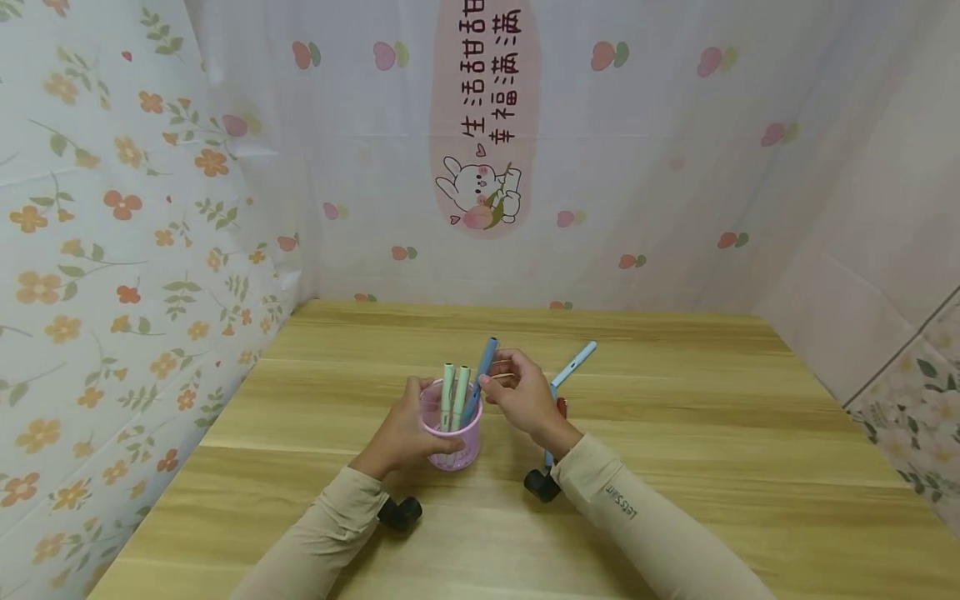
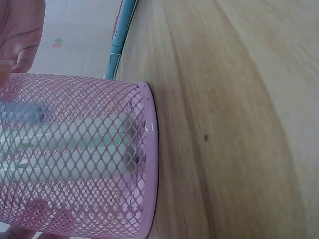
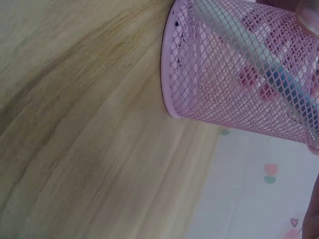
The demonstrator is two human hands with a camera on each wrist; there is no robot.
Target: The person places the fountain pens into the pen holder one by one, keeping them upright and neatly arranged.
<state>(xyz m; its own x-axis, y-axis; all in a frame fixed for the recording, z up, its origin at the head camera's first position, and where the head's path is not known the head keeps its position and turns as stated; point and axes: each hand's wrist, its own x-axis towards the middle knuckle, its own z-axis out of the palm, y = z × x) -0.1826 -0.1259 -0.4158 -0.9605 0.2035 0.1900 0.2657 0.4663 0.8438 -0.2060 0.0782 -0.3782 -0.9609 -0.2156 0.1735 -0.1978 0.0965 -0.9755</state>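
My left hand (image 1: 401,433) grips a pink mesh pen cup (image 1: 467,450) standing on the table, its fingers around the far side and thumb across the near side. Two pale green pens (image 1: 460,400) stand inside it. With thumb and fingers my right hand (image 1: 525,398) pinches a blue pen (image 1: 486,357) at the cup's right rim. That pen tilts, its lower part inside the cup; through the mesh in the left wrist view, the blue pen's end (image 2: 37,113) is above the base.
Right of the cup, partly behind my right wrist, lie a light blue pen (image 1: 577,363), a blue pen (image 1: 548,458) and a red item (image 1: 562,407). Black wrist-camera parts (image 1: 401,513) hang under both wrists. Patterned cloth (image 1: 360,175) stands behind and beside the wooden table (image 1: 675,417).
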